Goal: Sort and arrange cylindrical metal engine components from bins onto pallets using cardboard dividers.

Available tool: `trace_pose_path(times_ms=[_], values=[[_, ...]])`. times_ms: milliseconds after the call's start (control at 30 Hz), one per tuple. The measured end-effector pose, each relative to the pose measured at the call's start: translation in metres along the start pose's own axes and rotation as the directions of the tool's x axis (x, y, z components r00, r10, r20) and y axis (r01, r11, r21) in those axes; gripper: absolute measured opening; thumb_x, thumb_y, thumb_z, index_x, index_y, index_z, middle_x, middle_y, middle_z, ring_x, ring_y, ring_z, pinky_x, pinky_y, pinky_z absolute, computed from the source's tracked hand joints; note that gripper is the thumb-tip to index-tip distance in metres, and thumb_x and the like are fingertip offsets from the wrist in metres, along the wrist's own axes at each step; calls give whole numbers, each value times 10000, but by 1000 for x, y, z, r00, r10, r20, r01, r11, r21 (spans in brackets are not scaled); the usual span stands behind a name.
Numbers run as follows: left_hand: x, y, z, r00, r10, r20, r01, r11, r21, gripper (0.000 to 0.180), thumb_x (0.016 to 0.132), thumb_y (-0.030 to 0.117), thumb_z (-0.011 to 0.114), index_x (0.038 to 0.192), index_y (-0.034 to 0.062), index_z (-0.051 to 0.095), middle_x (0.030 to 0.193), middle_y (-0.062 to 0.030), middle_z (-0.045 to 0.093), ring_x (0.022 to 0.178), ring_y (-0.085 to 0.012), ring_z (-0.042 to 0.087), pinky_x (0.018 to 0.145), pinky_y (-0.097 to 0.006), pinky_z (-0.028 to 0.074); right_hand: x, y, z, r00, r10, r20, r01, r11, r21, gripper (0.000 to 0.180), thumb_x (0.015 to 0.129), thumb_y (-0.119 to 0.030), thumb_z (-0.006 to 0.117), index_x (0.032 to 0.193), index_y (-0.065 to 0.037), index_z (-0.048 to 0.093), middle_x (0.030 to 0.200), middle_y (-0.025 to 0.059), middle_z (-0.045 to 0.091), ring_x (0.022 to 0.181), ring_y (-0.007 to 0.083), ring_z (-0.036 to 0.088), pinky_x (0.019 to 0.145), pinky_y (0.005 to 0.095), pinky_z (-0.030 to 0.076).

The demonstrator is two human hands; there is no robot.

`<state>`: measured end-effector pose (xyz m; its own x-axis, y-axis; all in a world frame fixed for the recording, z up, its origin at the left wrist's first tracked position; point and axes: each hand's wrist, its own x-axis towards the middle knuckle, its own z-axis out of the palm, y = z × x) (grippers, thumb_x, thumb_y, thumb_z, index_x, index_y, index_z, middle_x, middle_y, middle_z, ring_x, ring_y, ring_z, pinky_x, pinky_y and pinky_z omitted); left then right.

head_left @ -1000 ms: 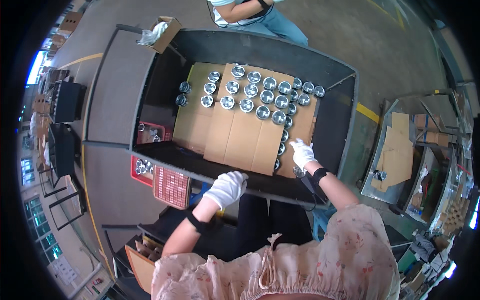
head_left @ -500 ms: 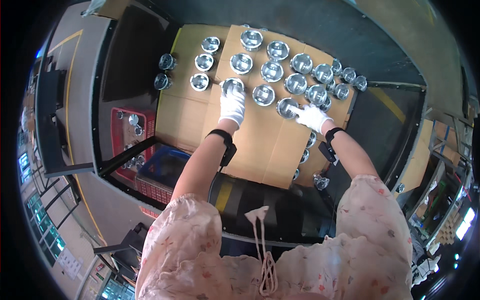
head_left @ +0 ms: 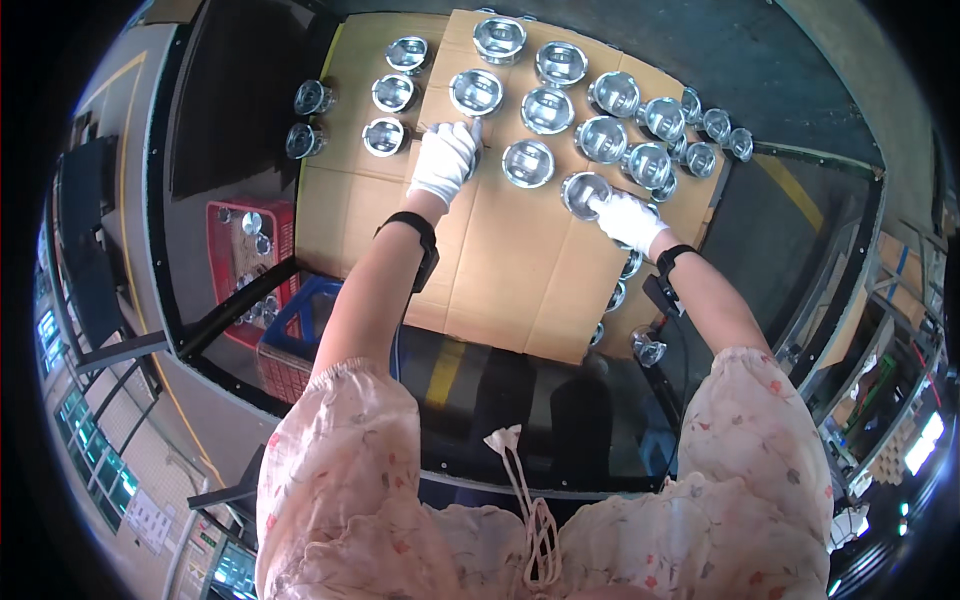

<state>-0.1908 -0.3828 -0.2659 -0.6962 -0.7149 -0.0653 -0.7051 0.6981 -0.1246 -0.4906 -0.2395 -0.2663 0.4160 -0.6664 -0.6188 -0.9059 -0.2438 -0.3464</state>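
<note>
Shiny metal pistons stand in loose rows, hollow ends up, on a cardboard sheet (head_left: 500, 270). My left hand (head_left: 442, 162), in a white glove, is closed on a piston (head_left: 475, 162) in the nearest row. Its fingers and back cover most of that piston. My right hand (head_left: 628, 220), gloved too, grips the near right rim of another piston (head_left: 583, 193), with a fingertip reaching into the hollow. Between the hands one piston (head_left: 528, 163) stands untouched, and another piston (head_left: 476, 92) sits just beyond my left hand.
Dark panels (head_left: 660, 40) wall in the cardboard. Below the left side are a red crate (head_left: 283, 235) holding several pistons and a blue crate (head_left: 315, 310). More pistons (head_left: 385, 136) stand left of my left hand; others (head_left: 648, 350) lie low at the right, partly under the sheet's edge.
My left hand has shifted left and turned over its piston, which now shows less. My right hand stays at the same piston. The whole view has moved slightly.
</note>
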Motion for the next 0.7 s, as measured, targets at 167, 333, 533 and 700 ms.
trace_pose_path(times_ms=[167,333,533,700], values=[[-31,13,10,980,-117,162,142,978,-153,225,712,137,601,913,58,535,733,-94,596,738,-252,609,570,-378,493,-30,-26,27,975,204,-89,-182,961,209,328,893,-233,431,1108,-10,539,752,208,635,678,361,634,613,469,502],[-53,65,7,939,162,-303,-254,921,-294,342,945,184,406,1218,8,513,1151,-153,561,1063,-212,558,888,-359,438,-87,-74,44,851,518,-91,-428,782,454,308,869,-317,564,1109,-128,521,733,185,650,683,381,640,620,484,504],[-3,132,-33,912,-2,411,-113,960,256,372,994,243,375,1330,91,425,1207,-87,553,1092,-184,509,945,-304,376,-191,-129,21,847,530,-45,-478,795,373,228,802,-187,623,1025,-204,666,1066,137,596,837,322,649,725,419,534],[-5,149,-50,583,-643,497,711,108,-695,384,996,344,329,1292,140,463,1139,-40,564,1017,-178,482,944,-325,353,-290,-178,-32,787,591,-176,-429,730,532,350,655,-50,663,954,-223,720,1045,103,577,923,303,622,780,389,531]])
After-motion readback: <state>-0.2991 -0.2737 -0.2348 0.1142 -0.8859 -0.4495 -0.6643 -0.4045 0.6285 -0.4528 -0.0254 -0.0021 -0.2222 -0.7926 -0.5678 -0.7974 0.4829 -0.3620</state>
